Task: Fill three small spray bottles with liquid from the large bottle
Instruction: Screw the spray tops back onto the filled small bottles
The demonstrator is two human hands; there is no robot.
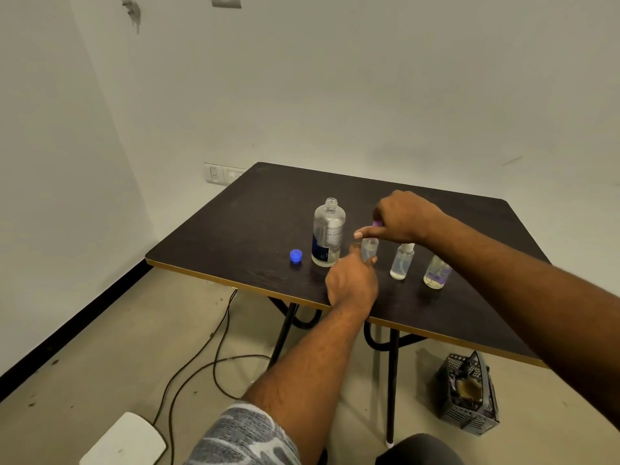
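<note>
The large clear bottle (327,233) stands uncapped on the dark table (235,236), its blue cap (295,256) lying to its left. My left hand (352,283) grips a small clear spray bottle (369,248) standing just right of the large bottle. Directly above it, my right hand (402,216) holds a purple spray top (376,224), index finger stretched out to the left. A second small bottle (402,261) with a white top stands further right. A third small bottle (436,272) stands at the far right, partly hidden by my right forearm.
The table's front edge runs diagonally below my left hand. On the floor lie black cables (214,350), a white object (127,441) at the lower left and a dark mesh basket (469,397) under the table's right side. Walls close in behind and to the left.
</note>
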